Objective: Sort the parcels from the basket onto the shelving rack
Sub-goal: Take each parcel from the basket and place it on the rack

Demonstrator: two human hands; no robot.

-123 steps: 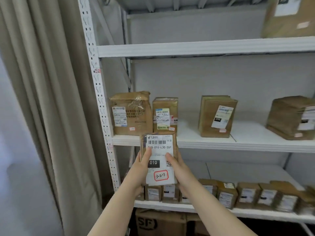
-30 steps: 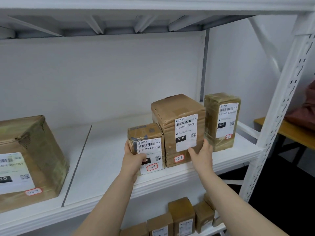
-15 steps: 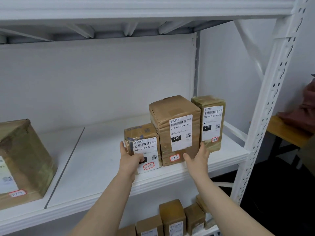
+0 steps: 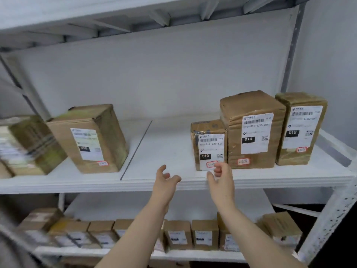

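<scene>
- Step in hand: placing one parcel appears complete. The small parcel (image 4: 209, 146) stands upright on the shelf (image 4: 164, 144), near its front edge and right of centre. Its label faces outward, and it touches the taller parcel (image 4: 251, 130) on its right.
- Left hand (image 4: 166, 182): fingers loosely curled, grasping nothing, at the shelf's front edge, apart from the small parcel.
- Right hand (image 4: 220, 180): fingers loosely curled, grasping nothing. It overlaps the small parcel's lower label in view; contact cannot be determined.
- Basket: not in view.
- Next move, as judged: draw both hands clear without nudging the row, turn to the basket, take another parcel, and read its label to choose a shelf.
</scene>
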